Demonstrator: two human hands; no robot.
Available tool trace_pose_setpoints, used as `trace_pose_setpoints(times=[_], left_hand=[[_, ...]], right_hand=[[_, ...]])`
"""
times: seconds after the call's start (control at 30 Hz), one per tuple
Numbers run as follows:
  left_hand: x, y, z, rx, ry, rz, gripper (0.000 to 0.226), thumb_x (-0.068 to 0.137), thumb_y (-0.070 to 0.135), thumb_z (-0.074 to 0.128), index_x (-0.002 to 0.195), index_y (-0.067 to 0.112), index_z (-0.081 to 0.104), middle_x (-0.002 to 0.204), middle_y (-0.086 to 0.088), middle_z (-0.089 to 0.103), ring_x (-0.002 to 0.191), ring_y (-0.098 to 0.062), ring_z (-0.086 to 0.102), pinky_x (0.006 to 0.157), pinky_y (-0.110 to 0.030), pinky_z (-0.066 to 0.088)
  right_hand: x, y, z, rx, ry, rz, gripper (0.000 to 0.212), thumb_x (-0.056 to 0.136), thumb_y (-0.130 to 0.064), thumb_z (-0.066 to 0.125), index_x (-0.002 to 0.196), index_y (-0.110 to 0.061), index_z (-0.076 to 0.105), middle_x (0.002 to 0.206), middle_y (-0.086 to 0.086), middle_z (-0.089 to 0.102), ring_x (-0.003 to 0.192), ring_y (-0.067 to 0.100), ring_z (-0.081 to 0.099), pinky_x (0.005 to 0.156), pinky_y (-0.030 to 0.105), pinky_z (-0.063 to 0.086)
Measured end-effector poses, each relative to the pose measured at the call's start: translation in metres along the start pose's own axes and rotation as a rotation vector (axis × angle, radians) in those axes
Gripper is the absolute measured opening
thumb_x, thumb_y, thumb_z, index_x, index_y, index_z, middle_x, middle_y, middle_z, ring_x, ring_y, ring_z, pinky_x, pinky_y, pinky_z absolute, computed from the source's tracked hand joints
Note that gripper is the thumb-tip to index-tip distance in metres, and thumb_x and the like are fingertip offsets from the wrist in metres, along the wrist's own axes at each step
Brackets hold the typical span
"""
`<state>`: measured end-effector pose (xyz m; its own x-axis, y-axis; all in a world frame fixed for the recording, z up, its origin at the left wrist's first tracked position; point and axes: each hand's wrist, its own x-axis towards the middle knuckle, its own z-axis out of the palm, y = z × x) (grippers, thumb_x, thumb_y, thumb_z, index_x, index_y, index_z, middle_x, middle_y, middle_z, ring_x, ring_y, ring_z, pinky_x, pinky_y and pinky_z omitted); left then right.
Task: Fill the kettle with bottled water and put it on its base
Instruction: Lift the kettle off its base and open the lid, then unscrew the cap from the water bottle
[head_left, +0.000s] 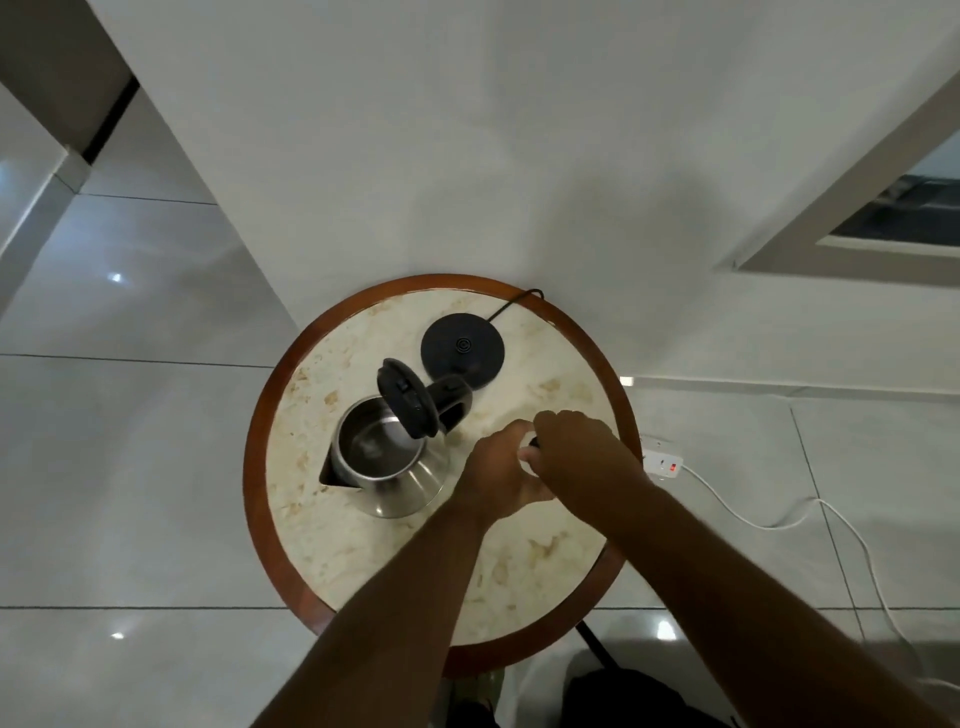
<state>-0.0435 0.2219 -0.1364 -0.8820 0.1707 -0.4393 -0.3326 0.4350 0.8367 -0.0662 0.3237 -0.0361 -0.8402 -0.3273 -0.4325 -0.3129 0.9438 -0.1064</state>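
Observation:
A steel kettle (382, 462) stands on the round marble table (332, 545), its black lid (408, 399) flipped up and its spout pointing left. Behind it lies the black round base (462, 347), apart from the kettle, with a cord running off the back. To the right of the kettle my left hand (501, 467) and my right hand (579, 449) meet around a small object, mostly hidden; only a white and a dark bit show between the fingers. It looks like the top of a bottle, but I cannot tell for sure.
The table has a brown wooden rim (254, 467) and stands against a white wall. On the tiled floor to the right lies a white power strip (662, 460) with a white cable. A window frame (852, 244) is at the upper right.

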Motion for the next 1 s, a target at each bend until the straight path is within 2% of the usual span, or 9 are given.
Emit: trace_pose_setpoints(times=[0.2,0.27,0.37,0.43,0.6,0.67,0.77,0.9,1.0], left_hand=[[0.002,0.0,0.003,0.076,0.022,0.029,0.063,0.06,0.025,0.086,0.116,0.024,0.057,0.109,0.012,0.065,0.101,-0.012,0.064,0.082,-0.024,0.056],[0.001,0.003,0.0,0.127,0.024,0.07,0.057,0.062,0.03,0.084,0.111,0.03,0.055,0.097,0.021,0.061,0.089,-0.004,0.062,0.071,-0.007,0.048],[0.0,0.004,-0.001,0.154,-0.006,0.089,0.05,0.064,0.033,0.077,0.106,0.033,0.052,0.092,0.014,0.062,0.085,-0.011,0.063,0.071,-0.015,0.052],[0.0,0.002,0.0,0.138,0.008,0.065,0.049,0.06,0.034,0.075,0.101,0.04,0.048,0.089,0.017,0.063,0.085,-0.012,0.065,0.071,-0.02,0.054],[0.0,-0.002,-0.001,0.173,0.042,0.11,0.051,0.06,0.039,0.077,0.104,0.031,0.052,0.093,0.012,0.066,0.085,-0.01,0.064,0.074,-0.027,0.056],[-0.004,-0.002,-0.004,0.188,0.079,0.118,0.054,0.06,0.041,0.079,0.104,0.028,0.052,0.095,0.011,0.064,0.086,-0.012,0.063,0.072,-0.018,0.052],[-0.013,-0.006,-0.005,0.128,0.127,0.126,0.06,0.059,0.034,0.088,0.106,0.032,0.051,0.094,0.019,0.06,0.086,-0.005,0.062,0.069,-0.001,0.043],[-0.022,-0.018,-0.006,0.091,0.175,0.096,0.063,0.055,0.038,0.086,0.103,0.044,0.046,0.091,0.029,0.057,0.09,0.023,0.052,0.069,0.004,0.039],[-0.02,-0.02,-0.004,0.09,0.174,0.083,0.066,0.057,0.035,0.087,0.109,0.041,0.047,0.095,0.026,0.058,0.09,0.015,0.056,0.07,0.003,0.041]], right_hand=[[-0.005,0.031,0.0,-0.053,0.036,-0.488,0.037,0.088,-0.013,0.063,0.124,-0.005,0.055,0.117,0.014,0.06,0.096,0.02,0.057,0.084,0.022,0.044],[-0.006,0.035,-0.002,0.015,0.043,-0.425,0.054,0.084,-0.025,0.069,0.132,-0.011,0.048,0.118,0.012,0.06,0.097,0.022,0.06,0.081,0.022,0.043],[-0.006,0.031,-0.005,0.106,0.062,-0.195,0.043,0.085,-0.041,0.062,0.115,-0.011,0.056,0.111,0.01,0.062,0.086,0.025,0.062,0.07,0.028,0.045],[-0.006,0.025,-0.005,0.065,0.069,-0.19,0.024,0.09,-0.029,0.055,0.104,-0.01,0.06,0.104,0.012,0.063,0.075,0.023,0.057,0.062,0.031,0.044],[-0.008,0.05,-0.01,0.136,0.178,-0.293,0.025,0.083,-0.016,0.069,0.107,-0.007,0.065,0.098,0.009,0.061,0.079,0.016,0.06,0.074,0.017,0.037],[-0.008,0.073,0.005,0.239,0.261,-0.192,0.032,0.08,-0.014,0.072,0.111,-0.011,0.063,0.101,0.005,0.058,0.083,0.015,0.058,0.074,0.02,0.04],[-0.002,0.083,0.062,0.269,0.124,-0.028,0.023,0.084,-0.015,0.066,0.107,-0.012,0.063,0.101,0.004,0.057,0.086,0.017,0.059,0.075,0.023,0.047],[0.015,0.066,0.143,0.292,0.007,-0.014,0.008,0.089,-0.016,0.059,0.094,-0.011,0.064,0.099,0.009,0.06,0.076,0.013,0.054,0.068,0.02,0.039],[0.027,0.068,0.167,0.3,0.017,-0.034,0.009,0.089,-0.016,0.059,0.092,-0.01,0.063,0.1,0.011,0.059,0.083,0.022,0.059,0.067,0.023,0.04]])
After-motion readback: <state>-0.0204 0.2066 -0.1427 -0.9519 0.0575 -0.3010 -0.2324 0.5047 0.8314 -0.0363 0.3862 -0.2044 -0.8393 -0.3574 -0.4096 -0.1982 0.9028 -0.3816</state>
